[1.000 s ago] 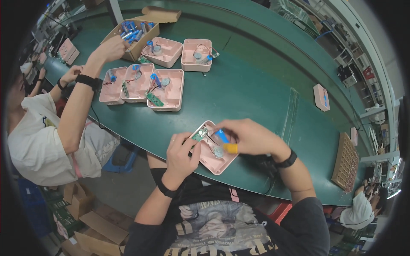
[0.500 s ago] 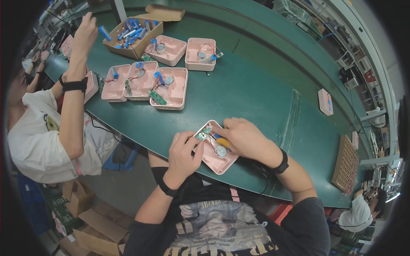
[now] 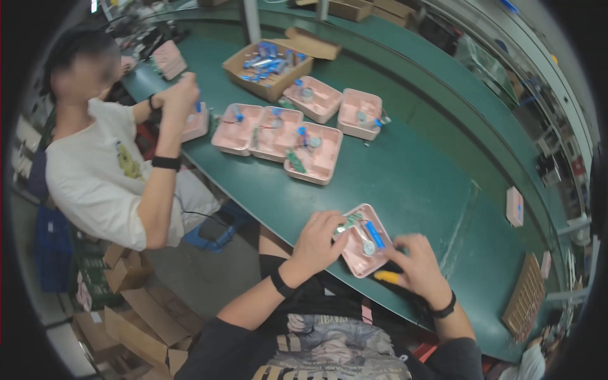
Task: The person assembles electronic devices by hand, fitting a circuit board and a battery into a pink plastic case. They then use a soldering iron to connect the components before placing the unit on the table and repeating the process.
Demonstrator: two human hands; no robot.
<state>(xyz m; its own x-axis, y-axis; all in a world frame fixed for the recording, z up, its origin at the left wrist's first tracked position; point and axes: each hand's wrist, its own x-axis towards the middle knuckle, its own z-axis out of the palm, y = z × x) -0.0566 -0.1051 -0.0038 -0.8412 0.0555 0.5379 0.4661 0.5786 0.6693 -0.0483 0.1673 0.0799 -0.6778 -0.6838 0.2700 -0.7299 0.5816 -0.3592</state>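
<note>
A small pink plastic housing (image 3: 360, 269) lies on the bench in front of me. Inside it are a blue cylindrical battery cell (image 3: 375, 234), a round metallic part (image 3: 368, 247) and thin wires. My left hand (image 3: 318, 239) is at the housing's left wall, its fingers closed on a green circuit board (image 3: 349, 221) by the rim. To the right of the housing, my right hand (image 3: 415, 263) has its fingers curled around a yellow-handled tool (image 3: 387, 277). Blur and the hand hide the rest of that tool.
Several pink housings (image 3: 328, 166) with cells and boards stand at the upper left. Behind them is a cardboard box (image 3: 273, 90) of blue cells. A co-worker (image 3: 104, 183) sits at left. Another pink part (image 3: 514, 206) and a brown tray (image 3: 525, 297) lie at right.
My right hand has moved out of the housing to its right side with the yellow tool, uncovering the blue cell. The view has shifted. The co-worker's raised hand has come down.
</note>
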